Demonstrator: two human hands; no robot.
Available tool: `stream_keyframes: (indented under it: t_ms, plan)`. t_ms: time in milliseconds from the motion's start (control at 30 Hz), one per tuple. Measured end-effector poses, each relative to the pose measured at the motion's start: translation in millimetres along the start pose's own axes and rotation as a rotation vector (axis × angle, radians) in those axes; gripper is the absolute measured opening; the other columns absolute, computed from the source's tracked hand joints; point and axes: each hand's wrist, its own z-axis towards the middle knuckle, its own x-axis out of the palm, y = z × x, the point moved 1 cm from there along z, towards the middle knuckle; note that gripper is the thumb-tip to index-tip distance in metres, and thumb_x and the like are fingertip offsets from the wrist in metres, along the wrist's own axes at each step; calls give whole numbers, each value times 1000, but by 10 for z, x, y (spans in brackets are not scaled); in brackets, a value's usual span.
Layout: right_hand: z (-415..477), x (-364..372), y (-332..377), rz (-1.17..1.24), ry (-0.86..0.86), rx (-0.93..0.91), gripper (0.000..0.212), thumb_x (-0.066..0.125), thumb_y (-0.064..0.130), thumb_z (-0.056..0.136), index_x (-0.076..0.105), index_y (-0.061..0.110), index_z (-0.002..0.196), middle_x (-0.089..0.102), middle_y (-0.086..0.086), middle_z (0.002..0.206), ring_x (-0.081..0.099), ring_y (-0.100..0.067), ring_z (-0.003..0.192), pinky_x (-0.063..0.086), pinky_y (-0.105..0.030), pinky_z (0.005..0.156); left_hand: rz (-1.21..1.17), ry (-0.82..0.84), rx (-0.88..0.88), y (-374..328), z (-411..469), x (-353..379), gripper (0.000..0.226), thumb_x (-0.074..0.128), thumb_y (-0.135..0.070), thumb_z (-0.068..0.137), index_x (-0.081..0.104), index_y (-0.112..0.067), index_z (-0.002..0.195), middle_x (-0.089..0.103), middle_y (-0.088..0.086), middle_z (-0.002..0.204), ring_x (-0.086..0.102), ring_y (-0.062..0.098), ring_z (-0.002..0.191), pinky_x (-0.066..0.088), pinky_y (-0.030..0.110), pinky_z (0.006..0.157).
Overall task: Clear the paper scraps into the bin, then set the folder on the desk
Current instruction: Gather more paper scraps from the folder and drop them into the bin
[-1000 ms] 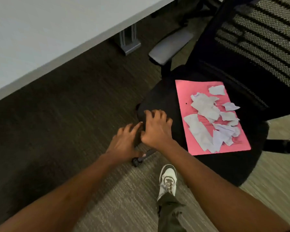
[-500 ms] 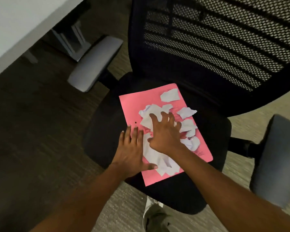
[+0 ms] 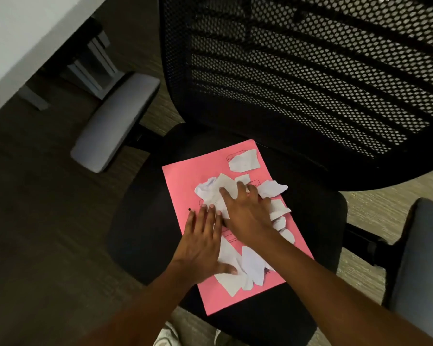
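Observation:
A pink folder [image 3: 185, 176] lies flat on the black seat of an office chair [image 3: 140, 228]. Several torn white paper scraps [image 3: 244, 160] are scattered over it. My right hand [image 3: 245, 213] rests on the scraps in the folder's middle, fingers spread and curling over a crumpled piece [image 3: 210, 189]. My left hand [image 3: 201, 242] lies flat on the folder's left part, fingers apart, thumb touching the lower scraps [image 3: 250, 268]. No bin is in view.
The chair's black mesh backrest [image 3: 298, 71] rises behind the folder. Grey armrests [image 3: 115, 121] stand at the left and at the right [image 3: 420, 265]. A white desk edge [image 3: 23, 41] and its grey leg [image 3: 95, 68] are at the top left. Carpet lies around; my shoe [image 3: 168, 335] shows below.
My hands moved from the chair's front edge onto the folder. The view swung so the chair now faces me. Since half a second ago the right hand has bunched some scraps together.

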Motion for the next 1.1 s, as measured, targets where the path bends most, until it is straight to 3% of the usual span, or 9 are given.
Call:
stream_keyframes:
  t_ms: [133, 233, 333, 533, 633, 700, 800, 867, 1100]
  plan:
    - [41, -2, -52, 24, -2, -68, 71, 59, 50, 84, 28, 28, 143, 32, -23, 148, 37, -44, 130, 43, -55, 94, 29, -7, -18, -2, 99, -67, 103, 25, -78, 83, 2, -3, 149, 5, 21, 158, 3, 46, 143, 2, 59, 114]
    - [63, -49, -93, 59, 45, -113, 74, 58, 46, 87, 20, 27, 147, 18, -23, 153, 28, -44, 134, 43, -50, 100, 67, -58, -15, 45, 203, -119, 82, 36, -63, 91, 29, 0, 143, 41, 24, 144, 36, 47, 130, 29, 58, 107]
    - [111, -108, -102, 45, 86, -120, 74, 57, 46, 88, 17, 24, 147, 19, -23, 153, 26, -43, 136, 41, -46, 103, 43, -101, -2, 94, 279, -190, 69, 39, -54, 94, 38, -2, 139, 51, 19, 134, 46, 40, 120, 40, 50, 100]
    - [126, -126, -61, -101, 17, -140, 48, 66, 27, 83, 52, 12, 126, 55, -32, 127, 59, -43, 108, 55, -41, 81, -108, -173, 22, 149, 125, -193, 99, 29, -81, 81, 42, 0, 136, 48, 26, 138, 44, 46, 127, 31, 59, 105]
    - [122, -92, -25, -106, 84, -170, 59, 59, 24, 90, 33, 6, 139, 36, -37, 141, 46, -50, 123, 52, -47, 88, -65, -127, 158, 146, -95, -89, 114, 32, -90, 69, 34, -3, 141, 38, 27, 144, 36, 46, 132, 24, 63, 103]
    - [132, -117, 8, -103, 109, -155, 67, 59, 19, 90, 22, 1, 143, 28, -38, 145, 40, -51, 129, 52, -47, 88, -39, -41, 231, 149, -206, -63, 120, 34, -93, 63, 25, -8, 147, 23, 25, 151, 21, 45, 137, 19, 67, 104]
    - [161, -148, 51, -115, 150, -124, 78, 66, 18, 86, 17, -1, 144, 25, -38, 147, 36, -50, 132, 51, -46, 90, -16, 46, 330, 154, -247, -26, 112, 40, -87, 69, -18, -31, 148, -23, 15, 152, -25, 42, 137, -14, 68, 103]
    - [185, -165, 66, -121, 181, -116, 79, 67, 20, 85, 18, -1, 144, 27, -37, 147, 36, -49, 133, 49, -46, 94, -34, 86, 359, 166, -224, -21, 108, 45, -80, 75, -30, -39, 141, -32, 11, 149, -36, 40, 131, -18, 69, 100]
    - [268, -255, -79, 26, 128, -102, 63, 69, 25, 82, 40, 15, 137, 52, -15, 136, 52, -33, 118, 50, -39, 92, 38, -56, 446, 97, -8, -24, 97, 55, -74, 75, 6, -34, 149, 21, 22, 154, 26, 48, 138, 31, 71, 98]
